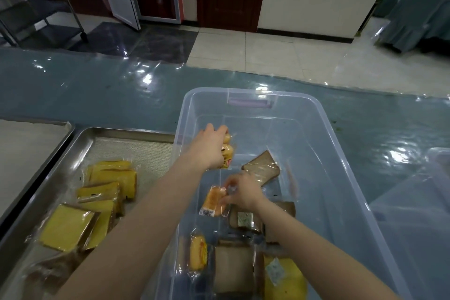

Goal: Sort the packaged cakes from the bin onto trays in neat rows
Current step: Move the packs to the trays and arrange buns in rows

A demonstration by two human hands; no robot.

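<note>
**Item 1, bin** [304, 143]: clear plastic, standing on the tabletop [97, 90]. Both your hands are inside it.

**Item 2, left hand** [209, 146]: by the bin's left wall, grip closed round a yellow cake pack [227, 153].

**Item 3, right hand** [243, 192]: mid-bin, grip narrow, fingertips pinching one end of an orange cake pack [213, 200].

**Item 4, other stock in the bin:** a brown slice [261, 169] lies at the centre. A brown square [232, 268] and a yellow roll [198, 252] lie at the near end.

**Item 5, tray** [121, 132]: just beside the bin's left wall. Yellow cakes [109, 185] lie overlapped on its near part, not in tidy rows. A 2nd tray [36, 143] sits farther left of the bin.

**Handling:** the packs are probably light and soft, so they crush easily, and the film looks slick. Hold each pack by its flat sides or sealed end and do not squeeze.

**Edges and room:** the bin's left wall stands between your hands and the tray, so lift each pack over the rim. The tray's far part, nearest the bin's left wall, shows bare liner where you can start a row.
</note>
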